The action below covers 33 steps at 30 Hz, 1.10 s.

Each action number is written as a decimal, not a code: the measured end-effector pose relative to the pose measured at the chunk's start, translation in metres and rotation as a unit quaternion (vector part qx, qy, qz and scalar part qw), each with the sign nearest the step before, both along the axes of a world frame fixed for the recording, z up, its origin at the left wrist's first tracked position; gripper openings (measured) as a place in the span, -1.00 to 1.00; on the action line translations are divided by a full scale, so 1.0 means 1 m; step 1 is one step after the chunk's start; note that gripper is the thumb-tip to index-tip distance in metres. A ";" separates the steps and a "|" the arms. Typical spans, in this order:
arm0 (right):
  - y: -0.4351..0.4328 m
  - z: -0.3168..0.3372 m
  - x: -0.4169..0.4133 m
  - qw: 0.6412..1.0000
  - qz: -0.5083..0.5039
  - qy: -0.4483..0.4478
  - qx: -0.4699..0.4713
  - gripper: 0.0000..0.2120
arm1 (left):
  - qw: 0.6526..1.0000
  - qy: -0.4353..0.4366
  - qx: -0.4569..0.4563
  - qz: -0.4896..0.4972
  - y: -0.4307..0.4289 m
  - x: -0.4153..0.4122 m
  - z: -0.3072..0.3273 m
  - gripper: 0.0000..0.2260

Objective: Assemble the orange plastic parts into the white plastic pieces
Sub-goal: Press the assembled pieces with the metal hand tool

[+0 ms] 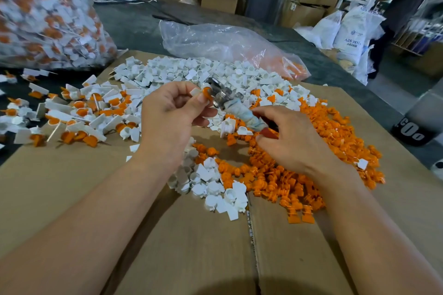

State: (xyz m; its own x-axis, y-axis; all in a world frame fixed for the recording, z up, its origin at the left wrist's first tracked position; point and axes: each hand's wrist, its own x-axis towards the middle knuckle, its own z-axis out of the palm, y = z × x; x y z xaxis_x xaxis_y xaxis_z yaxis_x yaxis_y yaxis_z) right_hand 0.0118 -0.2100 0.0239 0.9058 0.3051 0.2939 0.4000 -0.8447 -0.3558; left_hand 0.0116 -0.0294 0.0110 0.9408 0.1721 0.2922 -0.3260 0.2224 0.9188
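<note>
- Orange part [206,93], seated in a white piece [195,92], is up in the air above the piles. The left hand [172,112] has the pair pinched between thumb and fingertips, orange face turned right so the tool can get at it.
- The tool [242,110] has its metal head right against the orange part. The right hand [287,141] has its grip curled round the red handle end. This looks like the press-home step.
- Loose stock sits under the hands: orange pile [335,132] to the right, white pile [215,72] behind. Handy for the next pair, I'd say.
- Finished pairs [79,112] are spread off to the left, apart from most of the loose stock.
- Everything sits on cardboard [72,187] over the dark desk [134,21], with a clear bag [215,38] behind.
</note>
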 end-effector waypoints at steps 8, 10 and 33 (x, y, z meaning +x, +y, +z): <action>0.003 0.001 -0.002 1.000 -0.003 -0.002 -0.019 -0.66 | 0.999 0.011 -0.035 -0.020 0.001 0.001 -0.002 -0.85; 0.003 0.002 -0.003 1.000 -0.005 0.000 -0.015 -0.69 | 0.999 0.014 -0.037 -0.020 0.001 0.002 -0.003 -0.85; 0.011 -0.002 -0.005 0.999 0.006 0.040 0.019 -0.93 | 0.995 0.077 -0.066 -0.014 0.005 0.006 -0.008 -0.78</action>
